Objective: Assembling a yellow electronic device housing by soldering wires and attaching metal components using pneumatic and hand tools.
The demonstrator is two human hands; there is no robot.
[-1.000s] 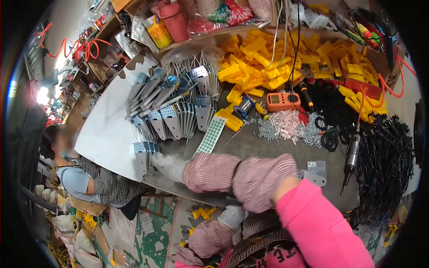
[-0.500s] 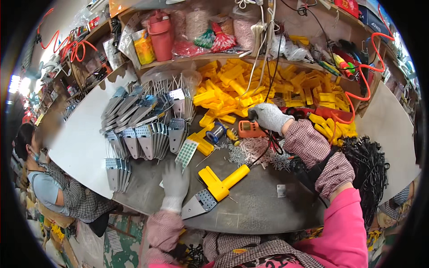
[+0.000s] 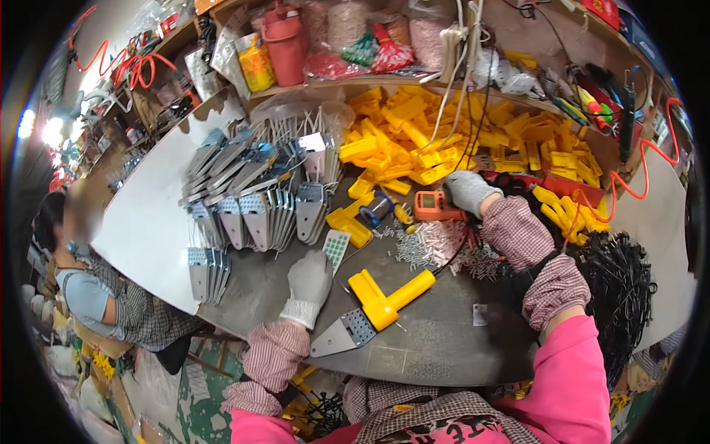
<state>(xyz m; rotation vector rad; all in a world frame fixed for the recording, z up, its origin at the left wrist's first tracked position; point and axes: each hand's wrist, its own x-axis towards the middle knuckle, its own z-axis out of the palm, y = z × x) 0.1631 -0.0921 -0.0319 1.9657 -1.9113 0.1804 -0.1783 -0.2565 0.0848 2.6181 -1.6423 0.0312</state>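
My left hand (image 3: 309, 285), in a grey glove, has its fingers closed at the lower corner of a sheet of green dot stickers (image 3: 337, 248). My right hand (image 3: 472, 192), also gloved, is curled beside an orange handheld meter (image 3: 436, 206); what its fingers hold is hidden. Between my arms lies a yellow plastic handle (image 3: 381, 311) fitted with a grey perforated metal plate (image 3: 344, 333). A black cable leads from its upper end toward the meter. Near the meter sit a spool of wire (image 3: 377, 209) and a loose yellow part (image 3: 349, 223).
Stacked metal plates with wires (image 3: 255, 218) stand at left. Yellow plastic parts (image 3: 414, 137) pile up at the back. Loose screws (image 3: 444, 248) lie by the meter; black cables (image 3: 614, 281) are heaped at right. A red coiled hose (image 3: 643, 177) hangs there. A person (image 3: 111, 303) sits at far left.
The view has shifted. My left fingers, spread before beside the sticker sheet, now overlap its lower corner. My right hand remains by the meter, and the yellow handle lies in the same place.
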